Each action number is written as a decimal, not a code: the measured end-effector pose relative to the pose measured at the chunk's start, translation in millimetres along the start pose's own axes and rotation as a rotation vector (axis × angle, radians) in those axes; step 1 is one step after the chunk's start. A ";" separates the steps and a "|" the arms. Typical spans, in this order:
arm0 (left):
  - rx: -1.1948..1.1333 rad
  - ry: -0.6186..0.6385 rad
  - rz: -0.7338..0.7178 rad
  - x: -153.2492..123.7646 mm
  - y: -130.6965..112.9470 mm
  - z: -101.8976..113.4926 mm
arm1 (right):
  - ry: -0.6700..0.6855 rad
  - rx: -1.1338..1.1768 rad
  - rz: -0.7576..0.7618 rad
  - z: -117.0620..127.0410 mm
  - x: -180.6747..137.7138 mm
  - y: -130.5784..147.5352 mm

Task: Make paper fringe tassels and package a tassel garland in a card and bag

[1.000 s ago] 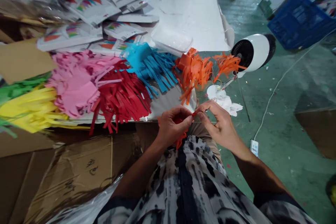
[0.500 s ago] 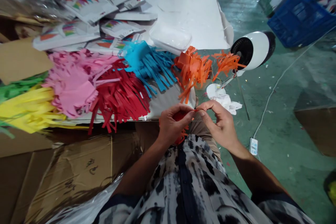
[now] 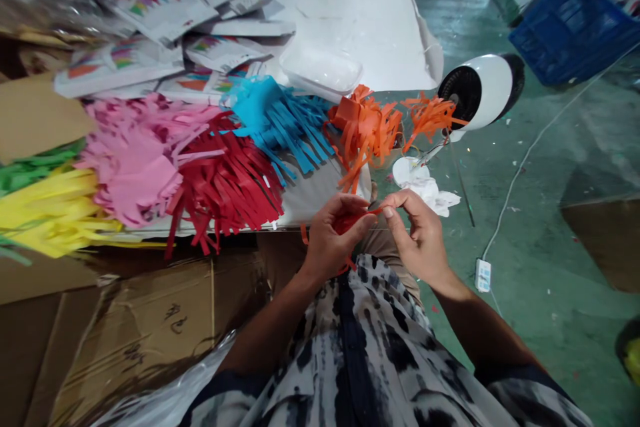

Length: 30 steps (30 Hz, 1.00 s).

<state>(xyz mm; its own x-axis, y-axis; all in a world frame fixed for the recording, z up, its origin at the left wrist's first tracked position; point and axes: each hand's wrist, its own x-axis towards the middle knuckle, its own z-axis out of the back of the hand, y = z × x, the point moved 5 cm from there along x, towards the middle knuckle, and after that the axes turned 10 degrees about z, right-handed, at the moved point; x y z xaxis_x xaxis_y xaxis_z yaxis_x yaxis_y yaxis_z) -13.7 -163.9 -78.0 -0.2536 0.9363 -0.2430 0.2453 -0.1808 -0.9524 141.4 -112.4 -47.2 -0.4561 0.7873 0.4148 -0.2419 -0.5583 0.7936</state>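
Orange fringed tissue paper [image 3: 349,221] is bunched inside my left hand [image 3: 331,233], whose fingers are closed around it. My right hand [image 3: 417,235] pinches the tip of the same orange paper between thumb and index finger, just right of the left fingertips. Much of the paper is hidden by the left hand. Beyond my hands, an orange tassel bundle [image 3: 367,125] lies at the table edge, with a smaller orange tassel [image 3: 429,119] to its right. Blue tassels [image 3: 280,121], dark red tassels [image 3: 227,180], pink tassels [image 3: 137,163] and yellow tassels [image 3: 55,210] lie along the table to the left.
Printed white packets [image 3: 160,7] are piled at the back left beside a clear plastic tray [image 3: 320,70]. A white and black fan [image 3: 483,93] stands at right. A blue crate [image 3: 570,23] and a power strip [image 3: 483,275] rest on the green floor. Cardboard [image 3: 165,327] lies lower left.
My right hand has drawn slightly away from my left, and more of the orange strip shows between them. The whole view has shifted a little.
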 end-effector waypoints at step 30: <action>0.417 0.346 -0.043 6.9 -6.1 -23.0 | 0.038 0.462 -0.203 19.6 7.0 -18.4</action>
<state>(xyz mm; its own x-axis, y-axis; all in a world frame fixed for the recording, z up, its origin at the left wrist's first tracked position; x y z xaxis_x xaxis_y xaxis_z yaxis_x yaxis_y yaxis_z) 4.6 -149.4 -69.7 0.0844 0.9773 -0.1943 -0.1680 -0.1782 -0.9695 159.5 -91.5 -50.1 -0.4717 0.8534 0.2218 0.0709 -0.2140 0.9743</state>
